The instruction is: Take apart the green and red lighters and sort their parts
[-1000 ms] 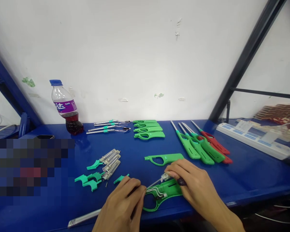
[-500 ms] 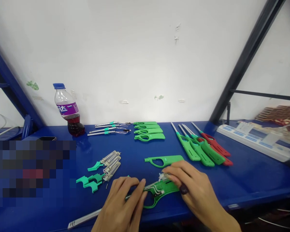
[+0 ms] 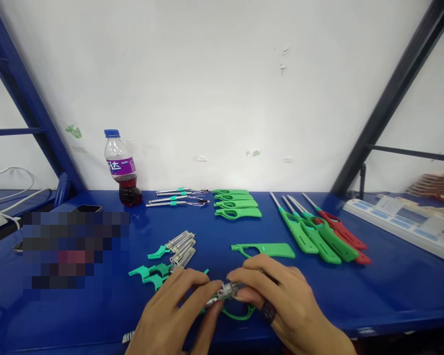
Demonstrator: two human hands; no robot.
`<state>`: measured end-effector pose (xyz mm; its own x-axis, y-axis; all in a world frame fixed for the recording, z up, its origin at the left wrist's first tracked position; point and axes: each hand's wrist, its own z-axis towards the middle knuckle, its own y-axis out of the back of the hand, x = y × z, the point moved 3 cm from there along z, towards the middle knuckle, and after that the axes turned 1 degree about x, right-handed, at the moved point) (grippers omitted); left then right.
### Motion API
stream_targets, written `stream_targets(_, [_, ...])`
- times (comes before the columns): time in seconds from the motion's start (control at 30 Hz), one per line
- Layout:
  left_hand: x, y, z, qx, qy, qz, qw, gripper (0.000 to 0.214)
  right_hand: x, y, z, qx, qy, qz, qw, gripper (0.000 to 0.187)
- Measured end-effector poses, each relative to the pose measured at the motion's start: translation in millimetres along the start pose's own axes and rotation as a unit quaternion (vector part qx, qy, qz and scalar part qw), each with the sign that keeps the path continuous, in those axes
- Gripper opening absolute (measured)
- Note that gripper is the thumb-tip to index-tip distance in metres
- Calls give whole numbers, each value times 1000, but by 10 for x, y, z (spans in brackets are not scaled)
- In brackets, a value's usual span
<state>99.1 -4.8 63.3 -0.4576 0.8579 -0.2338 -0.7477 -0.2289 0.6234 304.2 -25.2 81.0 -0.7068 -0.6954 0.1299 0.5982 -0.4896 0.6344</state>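
Note:
My right hand pinches a clear plastic lighter fuel tank between thumb and fingers. At the tank's valve end, my left hand is closed, its thumb and fingertips on the small fittings there. Below both hands lies a green lighter handle half, mostly hidden, with its trigger loop showing. A metal tube end sticks out left of my left hand. Beyond the hands is another green handle half. Several clear fuel tanks and teal triggers lie to the left.
Along the wall lie metal lighter tubes with wires and stacked green handle halves. Several green and red lighters rest at right, near a white power strip. A drink bottle and a phone are at left.
The right hand has brought the fuel tank left and off the green handle half, to the left hand. My left fingers have shifted from the metal tube to the tank's end. The view has shifted slightly.

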Motion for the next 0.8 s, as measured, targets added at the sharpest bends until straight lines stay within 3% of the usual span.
stream_targets(0.13, [8,-7,-48,7,-22,55,998,19,-51,-81,-29,24,-9,26,999,23])
stream_targets(0.33, [22,2,-47,29,-3,50,998,19,-98,-69,-123,89,9,45,995,25])
stream_targets(0.47, [13,53,-6,86,-2,34,996,26,-121,-43,-106,119,5,66,991,23])
stream_targets(0.6, [127,145,-1,151,5,51,987,31,-180,-41,-21,193,3,41,980,48])
stream_targets(0.67, [245,209,-12,156,8,92,983,33,-241,-48,80,241,3,15,970,55])
stream_targets(0.8, [472,281,-52,129,2,200,971,40,-392,-153,375,348,26,-28,937,42])
